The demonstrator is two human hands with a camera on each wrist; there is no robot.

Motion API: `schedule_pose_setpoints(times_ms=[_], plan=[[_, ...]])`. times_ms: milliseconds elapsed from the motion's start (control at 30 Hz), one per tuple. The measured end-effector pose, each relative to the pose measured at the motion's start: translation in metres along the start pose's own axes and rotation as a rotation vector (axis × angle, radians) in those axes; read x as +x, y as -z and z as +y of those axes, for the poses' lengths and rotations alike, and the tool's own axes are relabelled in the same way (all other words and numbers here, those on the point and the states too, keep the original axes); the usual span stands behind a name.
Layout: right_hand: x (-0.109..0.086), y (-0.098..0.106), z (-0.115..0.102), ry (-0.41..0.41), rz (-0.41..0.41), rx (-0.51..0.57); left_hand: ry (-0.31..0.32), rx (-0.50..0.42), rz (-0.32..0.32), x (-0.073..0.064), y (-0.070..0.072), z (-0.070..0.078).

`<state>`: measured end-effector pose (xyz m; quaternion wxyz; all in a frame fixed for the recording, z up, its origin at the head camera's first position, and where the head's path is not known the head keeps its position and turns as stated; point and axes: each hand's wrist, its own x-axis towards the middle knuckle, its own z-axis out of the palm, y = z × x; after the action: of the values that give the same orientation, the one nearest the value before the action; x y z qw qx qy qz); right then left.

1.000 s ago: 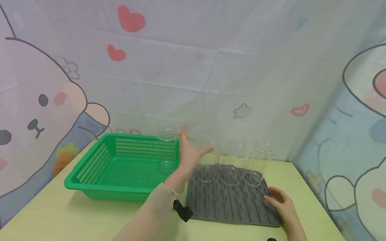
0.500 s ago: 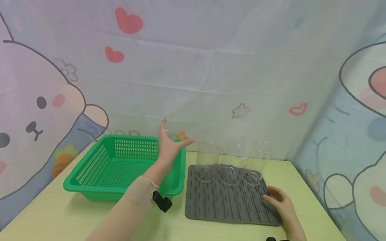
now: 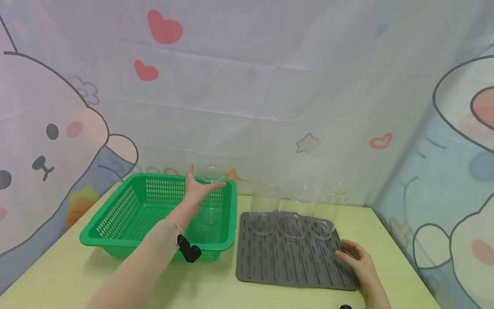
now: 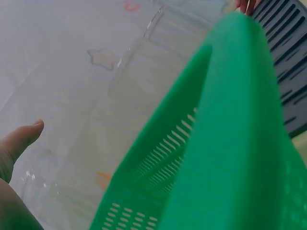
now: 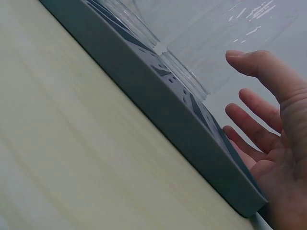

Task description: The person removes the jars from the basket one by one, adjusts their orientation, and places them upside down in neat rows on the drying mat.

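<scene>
A clear glass point(image 3: 211, 216) stands upright in the right part of the green plastic basket point(image 3: 158, 247). My left hand point(image 3: 194, 191) is over the basket, just left of that glass. Its thumb extends to the right and overlaps the glass in the head view, fingers spread wide. In the left wrist view the thumb point(image 4: 24, 139) is straight, and the other fingers are out of sight. My right hand point(image 3: 359, 259) lies at the right edge of the grey drying mat point(image 3: 293, 266), fingers loosely bent and holding nothing. Three clear glasses, including the middle one point(image 3: 293, 231), stand in a row on the mat.
A pale yellow-green table point(image 3: 208, 287) carries the basket at left and the ribbed mat at right. Right behind them hangs a cloth backdrop point(image 3: 247, 98) printed with cartoon figures. The basket's raised rim stands beside the mat's left edge.
My left hand has moved left from between the basket and the mat, past the glass in the basket, to its left side. My right hand and the glasses have stayed in place.
</scene>
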<state>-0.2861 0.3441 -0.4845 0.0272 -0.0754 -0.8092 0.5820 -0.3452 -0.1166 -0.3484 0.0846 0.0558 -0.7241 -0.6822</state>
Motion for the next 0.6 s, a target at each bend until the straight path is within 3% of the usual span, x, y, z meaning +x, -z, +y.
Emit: schedule_pose_setpoints(times_ms=[267,600], plan=[[0.0,-0.001,0.0,0.001,0.003,-0.015,0.122,0.044,-0.09,0.007,0.004,-0.014],[-0.001,0.0,0.0,0.001,0.002,-0.012,0.184,0.009,-0.133,0.015,0.005,-0.019]])
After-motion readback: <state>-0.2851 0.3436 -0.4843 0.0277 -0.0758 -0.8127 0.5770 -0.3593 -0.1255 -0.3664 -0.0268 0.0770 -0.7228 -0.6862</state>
